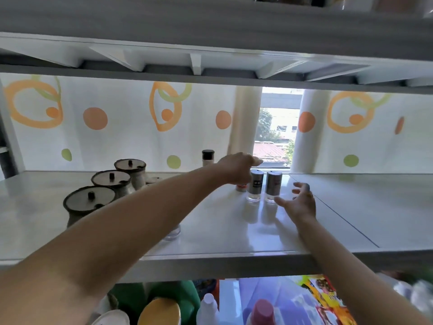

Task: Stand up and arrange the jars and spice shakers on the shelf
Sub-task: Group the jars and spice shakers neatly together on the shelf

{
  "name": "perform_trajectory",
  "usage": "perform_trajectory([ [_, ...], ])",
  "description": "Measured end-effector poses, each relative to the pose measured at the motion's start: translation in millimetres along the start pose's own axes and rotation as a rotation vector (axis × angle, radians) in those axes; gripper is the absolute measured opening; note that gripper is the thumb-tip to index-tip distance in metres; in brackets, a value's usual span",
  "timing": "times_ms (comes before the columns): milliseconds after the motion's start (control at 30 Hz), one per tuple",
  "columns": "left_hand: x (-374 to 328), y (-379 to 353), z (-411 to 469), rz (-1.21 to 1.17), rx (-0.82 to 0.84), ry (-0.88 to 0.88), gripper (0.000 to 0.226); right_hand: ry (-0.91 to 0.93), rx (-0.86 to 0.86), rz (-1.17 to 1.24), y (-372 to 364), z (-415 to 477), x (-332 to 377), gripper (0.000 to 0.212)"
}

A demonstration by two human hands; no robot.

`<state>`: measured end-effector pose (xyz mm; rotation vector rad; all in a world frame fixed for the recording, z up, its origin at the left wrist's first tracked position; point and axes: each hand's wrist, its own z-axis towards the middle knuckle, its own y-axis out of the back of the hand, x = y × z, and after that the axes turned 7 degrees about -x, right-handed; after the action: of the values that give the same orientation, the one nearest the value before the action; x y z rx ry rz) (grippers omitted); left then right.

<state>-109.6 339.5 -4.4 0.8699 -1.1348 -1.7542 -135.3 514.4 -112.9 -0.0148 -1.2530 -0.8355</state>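
bare left hand (239,168), bare right hand (301,204), bare forearms (140,207)

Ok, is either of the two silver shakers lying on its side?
No, the left silver shaker and the right silver shaker both stand upright, side by side on the shelf.

Daylight pours in through the window gap (276,127), backlighting the curtain (131,139); the glossy shelf (210,231) shows glare and reflections. Edges bend fisheye-style, bottom right corner's blurry.
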Motion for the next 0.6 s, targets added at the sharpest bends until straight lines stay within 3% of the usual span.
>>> perform_trajectory([
  [200, -29.9, -17.0, 30.8, 0.067, 0.069, -0.022, 0.061, 0.132, 0.196, 0.083, -2.0, 5.7, 7.6, 0.066],
  [333, -41.0, -17.4, 33.7, 0.045, 0.141, -0.014, 0.042, 0.172, 0.173, 0.118, -2.3, 9.5, 6.5, 0.051],
  [600, -48.0, 1.9, 25.8, 0.087, 0.192, -0.030, 0.037, 0.215, 0.205, 0.083, 4.6, 2.7, 6.7, 0.036],
])
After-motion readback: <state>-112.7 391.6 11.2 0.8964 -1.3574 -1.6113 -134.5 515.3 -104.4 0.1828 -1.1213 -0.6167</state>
